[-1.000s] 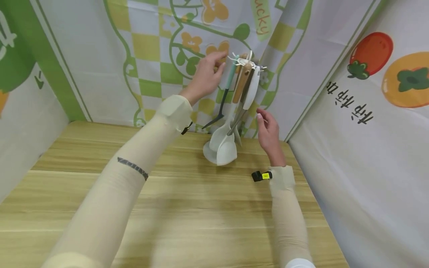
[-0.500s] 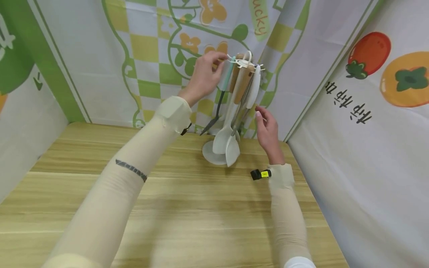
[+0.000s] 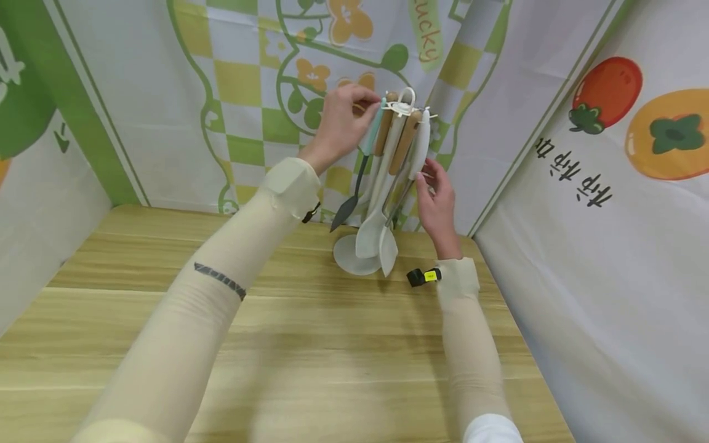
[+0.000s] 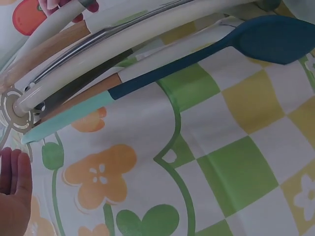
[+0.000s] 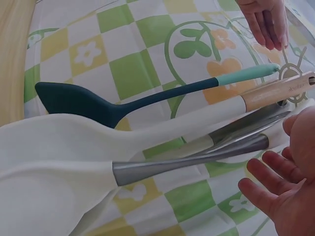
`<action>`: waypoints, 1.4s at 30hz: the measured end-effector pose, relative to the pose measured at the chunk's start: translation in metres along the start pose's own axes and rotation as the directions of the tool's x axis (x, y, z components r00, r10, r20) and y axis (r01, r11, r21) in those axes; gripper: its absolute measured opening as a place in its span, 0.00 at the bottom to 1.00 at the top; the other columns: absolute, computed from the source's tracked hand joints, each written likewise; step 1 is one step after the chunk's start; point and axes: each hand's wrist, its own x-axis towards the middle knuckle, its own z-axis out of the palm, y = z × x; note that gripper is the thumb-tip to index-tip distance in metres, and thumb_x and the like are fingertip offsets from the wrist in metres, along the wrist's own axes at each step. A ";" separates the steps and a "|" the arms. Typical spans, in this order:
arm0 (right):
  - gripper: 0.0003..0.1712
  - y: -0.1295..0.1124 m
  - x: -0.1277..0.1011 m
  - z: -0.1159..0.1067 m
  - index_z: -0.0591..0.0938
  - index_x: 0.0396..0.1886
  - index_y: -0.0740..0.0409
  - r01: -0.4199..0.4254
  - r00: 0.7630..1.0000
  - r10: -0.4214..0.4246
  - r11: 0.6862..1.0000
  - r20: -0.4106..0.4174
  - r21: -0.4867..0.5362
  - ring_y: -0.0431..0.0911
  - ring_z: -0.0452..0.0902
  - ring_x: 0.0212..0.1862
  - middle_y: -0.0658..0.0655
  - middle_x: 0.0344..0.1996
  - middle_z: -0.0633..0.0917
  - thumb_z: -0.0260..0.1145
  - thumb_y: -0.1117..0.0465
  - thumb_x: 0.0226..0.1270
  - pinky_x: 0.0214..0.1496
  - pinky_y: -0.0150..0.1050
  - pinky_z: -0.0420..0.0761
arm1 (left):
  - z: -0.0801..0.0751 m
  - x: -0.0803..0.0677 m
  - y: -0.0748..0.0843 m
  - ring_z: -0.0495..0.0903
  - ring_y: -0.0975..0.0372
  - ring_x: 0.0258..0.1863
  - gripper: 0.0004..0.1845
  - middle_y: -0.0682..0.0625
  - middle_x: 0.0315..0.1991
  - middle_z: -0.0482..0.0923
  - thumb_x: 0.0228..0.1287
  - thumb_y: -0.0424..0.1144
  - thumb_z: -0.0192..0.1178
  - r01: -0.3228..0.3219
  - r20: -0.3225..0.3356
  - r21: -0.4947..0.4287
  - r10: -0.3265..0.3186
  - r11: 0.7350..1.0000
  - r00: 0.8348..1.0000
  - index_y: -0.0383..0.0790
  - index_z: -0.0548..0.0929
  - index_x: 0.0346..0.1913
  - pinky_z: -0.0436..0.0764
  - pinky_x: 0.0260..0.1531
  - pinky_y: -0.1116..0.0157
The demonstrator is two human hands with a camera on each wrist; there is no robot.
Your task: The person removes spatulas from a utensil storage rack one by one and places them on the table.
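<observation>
At the back of the table (image 3: 332, 351), I see the rack (image 3: 401, 109), hung with utensils, between the two hands. The left hand (image 3: 344, 118) reaches high, fingertips at the rack's top beside the spatula (image 3: 371, 135); whether they pinch or merely touch, I can't tell. The right hand (image 3: 437, 200) sits lower, fingers relaxed and ungripping, right by the white handle (image 3: 421, 144).
</observation>
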 end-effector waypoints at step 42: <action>0.32 0.007 0.017 0.005 0.68 0.72 0.71 0.131 0.989 -0.126 0.989 -0.081 0.073 0.63 0.80 0.49 0.80 0.56 0.78 0.61 0.80 0.68 0.52 0.52 0.88 | 0.022 0.009 -0.021 0.82 0.55 0.51 0.17 0.40 0.57 0.77 0.70 0.23 0.59 0.035 0.104 0.000 -0.034 0.999 0.994 0.31 0.81 0.59 0.83 0.50 0.75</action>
